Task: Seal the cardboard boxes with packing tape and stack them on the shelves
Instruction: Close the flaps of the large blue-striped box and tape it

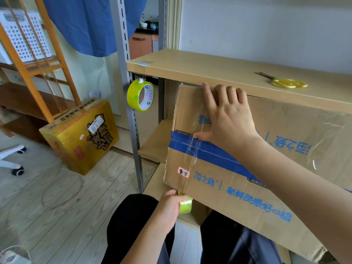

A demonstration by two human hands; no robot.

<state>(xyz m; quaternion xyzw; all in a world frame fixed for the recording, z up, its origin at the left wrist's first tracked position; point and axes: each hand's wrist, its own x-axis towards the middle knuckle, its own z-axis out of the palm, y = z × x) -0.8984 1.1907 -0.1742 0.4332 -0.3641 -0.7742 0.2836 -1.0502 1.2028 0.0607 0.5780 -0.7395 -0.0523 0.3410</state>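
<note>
Shelf unit [190, 63], centre to right of frame: wooden boards on grey slotted posts.

Cardboard box [238, 168], blue band, fills centre-right. Tipped on edge w/ far top corner against front lip of upper board, near side over person's lap; prob. propped so tape can run round the end.

Yellow box [80, 136] on floor, left of frame, looks sealed.

Right hand [226, 115] flat on box end, fingers straight & spread, thumb on clear tape strip; pressing it down, I judge.

Left hand [169, 204], bottom centre, grips green tape roll [185, 204] at box's lower edge, strip taut.

Spare roll [141, 96] hangs on post. Scissors [283, 81] on upper board, upper right.
</note>
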